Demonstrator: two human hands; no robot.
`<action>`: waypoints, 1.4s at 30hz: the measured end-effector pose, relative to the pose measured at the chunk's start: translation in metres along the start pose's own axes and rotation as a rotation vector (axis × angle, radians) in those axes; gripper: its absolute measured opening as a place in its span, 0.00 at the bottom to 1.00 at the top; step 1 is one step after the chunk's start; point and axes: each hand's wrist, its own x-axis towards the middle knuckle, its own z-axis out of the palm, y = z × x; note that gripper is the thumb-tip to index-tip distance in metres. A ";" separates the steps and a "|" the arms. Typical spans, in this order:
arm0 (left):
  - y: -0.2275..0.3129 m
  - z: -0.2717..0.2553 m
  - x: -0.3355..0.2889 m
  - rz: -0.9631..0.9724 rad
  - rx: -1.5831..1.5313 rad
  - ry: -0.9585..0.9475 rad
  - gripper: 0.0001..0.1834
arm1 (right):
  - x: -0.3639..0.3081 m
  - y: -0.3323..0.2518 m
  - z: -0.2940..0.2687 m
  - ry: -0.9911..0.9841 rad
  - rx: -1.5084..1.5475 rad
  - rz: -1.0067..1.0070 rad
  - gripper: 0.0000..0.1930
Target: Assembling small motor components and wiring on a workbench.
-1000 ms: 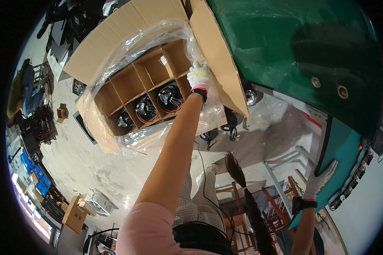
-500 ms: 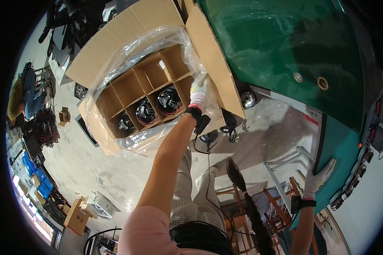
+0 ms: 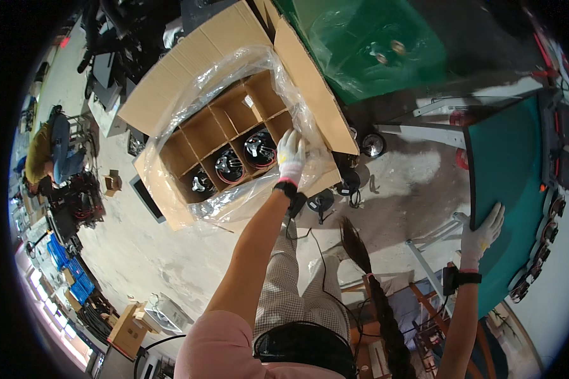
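Observation:
My left hand, in a white glove, is over the near right side of an open cardboard box. Its fingers are stretched out beside the near right compartment, close to the clear plastic liner; no object shows in them. Brown dividers split the box into several compartments. Three round black parts with silver fittings and some red wire sit in the near row. My right hand, also gloved, lies open on the edge of a teal tabletop, fingers spread.
A shiny green sheet with metal rings lies beyond the box. Round black parts with cables and a silver disc-like part are on the floor by the box. Grey metal legs stand below the tabletop. Another person is at far left.
My left hand has drawn back slightly toward me. My right hand has moved farther forward along the tabletop. The green sheet has shifted away up and left, baring the tabletop's corner and a pale frame.

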 end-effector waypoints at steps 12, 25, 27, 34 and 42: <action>0.064 -0.119 -0.158 -0.010 0.000 -0.129 0.16 | -0.013 0.028 -0.035 -0.144 0.154 -0.021 0.47; 0.307 -0.081 -0.247 0.181 -0.354 -0.474 0.21 | -0.393 0.216 -0.124 -0.575 0.799 0.099 0.24; 0.368 -0.055 -0.266 0.231 -0.421 -0.510 0.20 | -0.416 0.236 -0.121 -0.508 0.788 0.250 0.24; 0.506 0.019 -0.281 0.545 -0.394 -0.586 0.22 | -0.436 0.272 -0.107 -0.342 0.779 0.527 0.25; 0.562 0.145 -0.256 0.972 0.177 -0.796 0.36 | -0.420 0.317 -0.113 -0.182 0.710 0.864 0.26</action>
